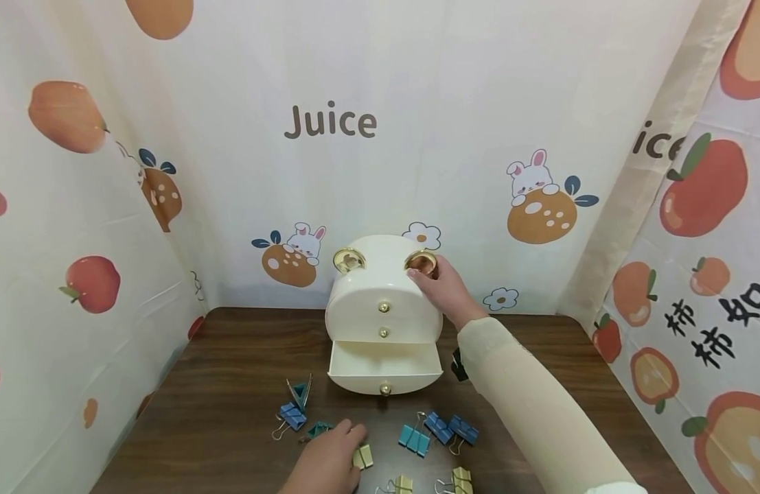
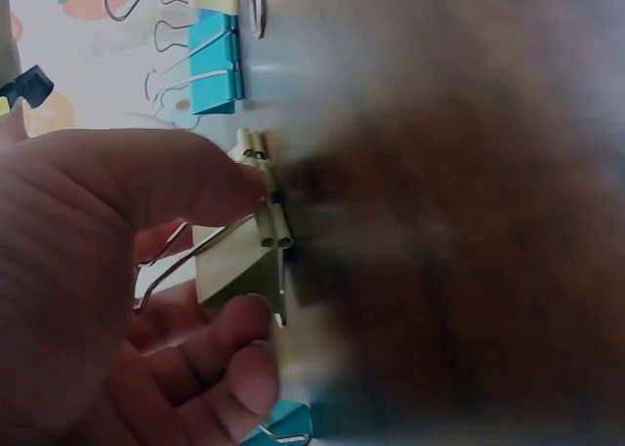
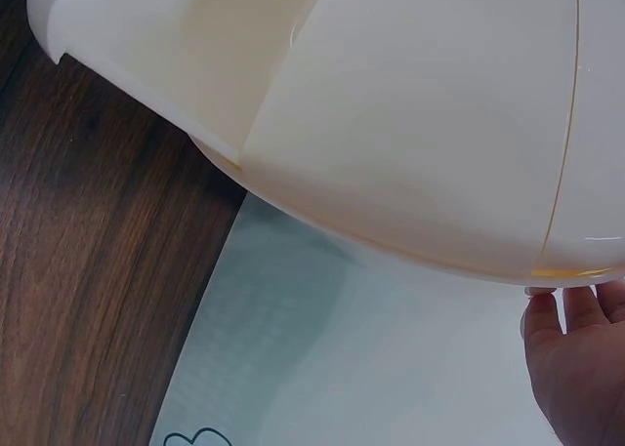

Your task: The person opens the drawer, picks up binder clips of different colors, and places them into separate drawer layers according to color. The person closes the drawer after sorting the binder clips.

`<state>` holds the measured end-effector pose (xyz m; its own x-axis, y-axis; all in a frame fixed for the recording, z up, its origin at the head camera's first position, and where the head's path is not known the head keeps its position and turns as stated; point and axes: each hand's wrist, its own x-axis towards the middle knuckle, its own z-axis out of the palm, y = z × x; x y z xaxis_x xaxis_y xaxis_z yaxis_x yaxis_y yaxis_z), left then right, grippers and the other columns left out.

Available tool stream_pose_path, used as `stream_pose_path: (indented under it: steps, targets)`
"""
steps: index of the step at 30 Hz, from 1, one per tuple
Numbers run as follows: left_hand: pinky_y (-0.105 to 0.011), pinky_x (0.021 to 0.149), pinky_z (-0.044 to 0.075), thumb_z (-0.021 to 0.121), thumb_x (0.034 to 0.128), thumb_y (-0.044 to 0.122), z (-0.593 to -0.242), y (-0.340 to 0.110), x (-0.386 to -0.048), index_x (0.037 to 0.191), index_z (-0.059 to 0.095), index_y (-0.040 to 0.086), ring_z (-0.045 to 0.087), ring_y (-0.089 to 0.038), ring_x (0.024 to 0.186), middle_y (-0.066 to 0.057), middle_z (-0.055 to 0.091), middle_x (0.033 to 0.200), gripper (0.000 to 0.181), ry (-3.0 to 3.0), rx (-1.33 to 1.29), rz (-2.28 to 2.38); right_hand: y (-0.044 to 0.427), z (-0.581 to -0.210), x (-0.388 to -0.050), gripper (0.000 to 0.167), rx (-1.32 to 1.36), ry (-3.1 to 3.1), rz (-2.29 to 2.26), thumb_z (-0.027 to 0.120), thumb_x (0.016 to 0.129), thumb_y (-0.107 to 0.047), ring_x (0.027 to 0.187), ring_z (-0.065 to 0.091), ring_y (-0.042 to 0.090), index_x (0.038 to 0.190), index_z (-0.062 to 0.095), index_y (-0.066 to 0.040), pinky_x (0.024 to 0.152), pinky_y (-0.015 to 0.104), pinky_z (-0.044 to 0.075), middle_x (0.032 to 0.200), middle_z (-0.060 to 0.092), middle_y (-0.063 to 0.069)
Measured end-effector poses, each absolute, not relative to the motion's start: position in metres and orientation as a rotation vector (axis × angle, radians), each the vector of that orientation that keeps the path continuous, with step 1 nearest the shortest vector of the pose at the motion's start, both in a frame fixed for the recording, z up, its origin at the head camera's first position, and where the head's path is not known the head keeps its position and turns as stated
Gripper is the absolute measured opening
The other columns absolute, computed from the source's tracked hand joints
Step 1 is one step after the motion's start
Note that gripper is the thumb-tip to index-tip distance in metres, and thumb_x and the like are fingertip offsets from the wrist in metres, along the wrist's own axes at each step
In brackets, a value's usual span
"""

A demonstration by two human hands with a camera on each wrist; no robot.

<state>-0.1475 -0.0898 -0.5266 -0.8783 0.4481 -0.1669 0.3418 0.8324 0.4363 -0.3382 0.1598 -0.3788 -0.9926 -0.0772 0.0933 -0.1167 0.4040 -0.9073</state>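
A cream storage box (image 1: 382,278) with two gold-rimmed round ears stands on the table, its bottom drawer (image 1: 355,382) pulled out and bare inside. My right hand (image 1: 446,291) grips the box's right ear (image 1: 430,264), thumb at the front rim. In the right wrist view its fingers (image 3: 586,314) show at the box's edge. Down in front, my left hand (image 1: 330,458) has its thumb and fingers about a pale yellow binder clip (image 2: 229,261) lying at the tabletop. Part of that clip is hidden behind the thumb.
Blue (image 1: 292,416) and dark teal binder clips (image 1: 301,394) lie left of the drawer. Turquoise (image 1: 414,440) and blue clips (image 1: 463,429) are to the right, with yellow clips (image 1: 462,480) nearer the front edge. A printed curtain (image 1: 355,178) hangs behind the table.
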Motion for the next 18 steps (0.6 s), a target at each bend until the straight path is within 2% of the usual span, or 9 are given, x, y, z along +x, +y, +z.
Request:
stream_pose_path:
  steps: [10, 18]
  targets:
    - [-0.034, 0.059, 0.045, 0.082, 0.0708, 0.014, -0.5257, -0.0874, -0.1516, 0.108, 0.068, 0.021, 0.048, -0.011, 0.068, 0.006, 0.054, 0.089, 0.040, 2.712, 0.541, 0.607, 0.1591, -0.3776, -0.3385, 0.047, 0.174, -2.596, 1.697, 0.068, 0.100, -0.041, 0.111, 0.056, 0.026, 0.133, 0.051, -0.011, 0.091, 0.043, 0.049, 0.129, 0.057, 0.010]
    - [-0.034, 0.061, 0.046, 0.082, 0.0704, 0.015, -0.5253, -0.0880, -0.1517, 0.105, 0.067, 0.021, 0.048, -0.010, 0.069, 0.008, 0.055, 0.089, 0.038, 2.708, 0.548, 0.621, 0.1586, -0.3782, -0.3381, 0.049, 0.163, -2.600, 1.685, 0.068, 0.100, -0.040, 0.113, 0.055, 0.026, 0.135, 0.051, -0.010, 0.094, 0.044, 0.048, 0.131, 0.057, 0.011]
